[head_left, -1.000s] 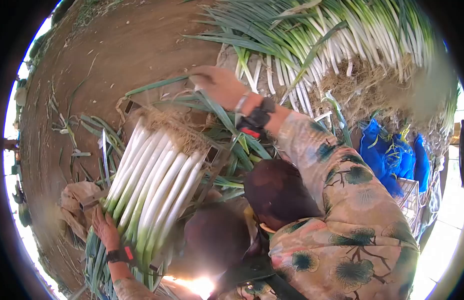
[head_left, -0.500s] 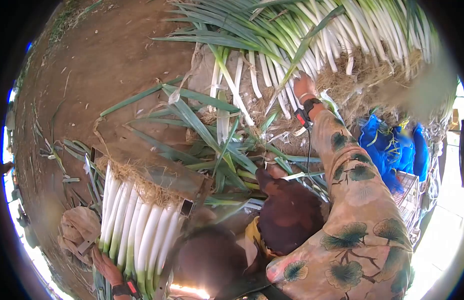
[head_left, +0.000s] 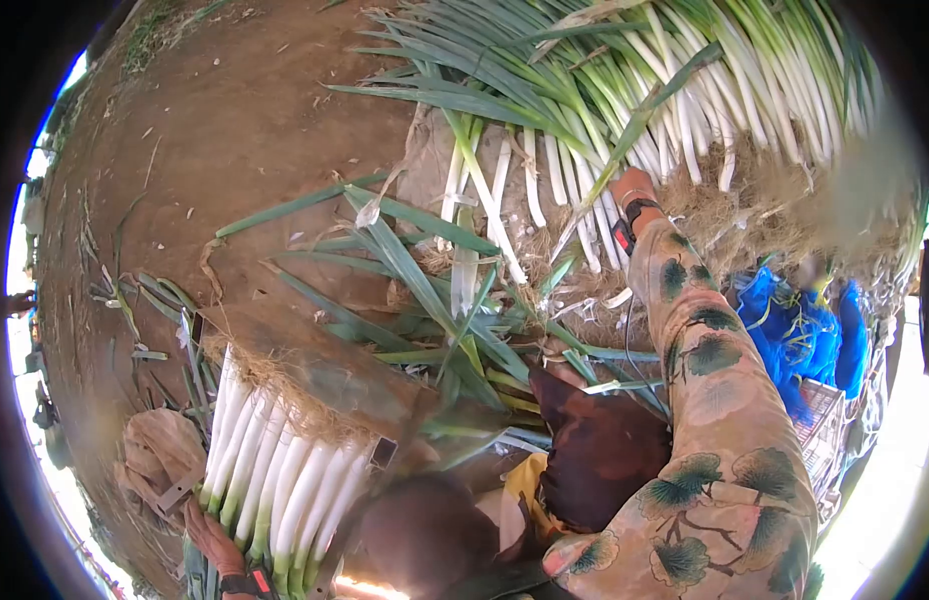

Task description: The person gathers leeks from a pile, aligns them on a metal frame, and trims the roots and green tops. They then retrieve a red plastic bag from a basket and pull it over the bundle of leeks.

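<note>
My right hand (head_left: 633, 188) reaches to the near edge of a large pile of long green onions (head_left: 675, 120), its fingers curled against the white stalks and partly hidden. A bundle of green onions (head_left: 285, 480) lies side by side at the lower left, roots toward the far end and white stalks toward me. They rest in a holder with a metal plate (head_left: 370, 370) at the root end. My left hand (head_left: 215, 540) lies along the left side of this bundle where white turns green, its fingers stretched out against the stalks.
Loose green leaves (head_left: 415, 270) and trimmings litter the brown ground (head_left: 255, 130) between pile and bundle. A crumpled tan cloth (head_left: 160, 455) lies left of the bundle. Blue netting (head_left: 800, 330) and a white plastic crate (head_left: 820, 410) stand right of my arm. My knee (head_left: 605, 460) is in front.
The view has shifted slightly, so the pile and ground appear lower and farther right. My right hand stays at the pile's edge, and my left hand remains on the bundle.
</note>
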`<state>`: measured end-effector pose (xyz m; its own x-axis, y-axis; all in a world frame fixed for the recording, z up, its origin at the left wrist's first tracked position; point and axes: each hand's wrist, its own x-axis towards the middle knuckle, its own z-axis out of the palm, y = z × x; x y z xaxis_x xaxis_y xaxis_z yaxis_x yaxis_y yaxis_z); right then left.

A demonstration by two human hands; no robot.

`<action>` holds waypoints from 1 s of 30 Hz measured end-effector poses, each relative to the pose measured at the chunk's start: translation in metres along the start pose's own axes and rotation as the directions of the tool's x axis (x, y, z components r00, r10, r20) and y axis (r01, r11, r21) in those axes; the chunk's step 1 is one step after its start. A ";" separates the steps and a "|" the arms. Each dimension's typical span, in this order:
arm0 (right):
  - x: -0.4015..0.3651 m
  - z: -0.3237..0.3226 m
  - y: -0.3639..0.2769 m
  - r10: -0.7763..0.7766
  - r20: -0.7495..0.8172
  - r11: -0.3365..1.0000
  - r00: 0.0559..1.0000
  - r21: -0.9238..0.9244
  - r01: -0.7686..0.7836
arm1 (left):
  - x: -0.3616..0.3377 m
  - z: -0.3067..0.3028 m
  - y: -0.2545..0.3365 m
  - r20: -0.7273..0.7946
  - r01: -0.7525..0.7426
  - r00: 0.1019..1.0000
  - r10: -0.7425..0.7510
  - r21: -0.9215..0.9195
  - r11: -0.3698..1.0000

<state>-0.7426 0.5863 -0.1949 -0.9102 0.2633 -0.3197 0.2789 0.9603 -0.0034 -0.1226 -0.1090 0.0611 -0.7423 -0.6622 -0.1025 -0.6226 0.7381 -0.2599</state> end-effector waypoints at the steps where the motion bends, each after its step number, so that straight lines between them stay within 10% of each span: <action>1: -0.009 -0.008 -0.002 -0.017 0.028 1.000 0.999 0.021 0.016 | -0.001 -0.001 0.002 0.002 0.008 1.000 -0.008 -0.004 1.000; 6: -0.081 0.052 -0.015 -0.356 0.166 0.932 0.920 0.136 0.336 | -0.001 -0.004 0.003 0.007 0.003 1.000 -0.003 0.000 1.000; 10: -0.178 0.100 0.005 -0.436 0.290 0.736 0.852 0.659 0.153 | -0.001 -0.006 0.007 -0.009 -0.020 1.000 0.019 -0.026 0.999; 14: -0.185 0.093 -0.012 -0.189 0.252 0.517 0.949 0.847 -0.122 | 0.000 -0.001 0.001 -0.032 -0.021 0.999 0.019 -0.055 0.998; 19: -0.138 0.028 -0.041 -0.145 0.094 0.426 0.985 0.904 -0.023 | -0.003 0.004 0.001 -0.125 -0.043 0.992 0.026 -0.136 0.990; 22: -0.120 0.024 -0.031 -0.125 -0.128 0.645 0.984 0.743 0.178 | -0.003 0.001 0.009 -0.162 -0.047 0.986 0.027 -0.119 0.992; 26: -0.213 -0.041 -0.020 -0.212 0.121 0.464 0.970 0.886 -0.009 | 0.000 0.002 0.011 -0.146 -0.030 0.989 0.000 -0.207 0.978; 30: -0.275 -0.058 -0.008 -0.451 0.054 0.469 0.891 0.863 0.185 | 0.002 0.009 0.017 -0.240 0.053 0.967 -0.087 -0.143 0.988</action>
<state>-0.5126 0.5113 -0.0522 -0.9201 -0.2037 -0.3344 0.2265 0.4198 -0.8789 -0.1326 -0.0988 0.0475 -0.7229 -0.6735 0.1541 -0.6904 0.7126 -0.1247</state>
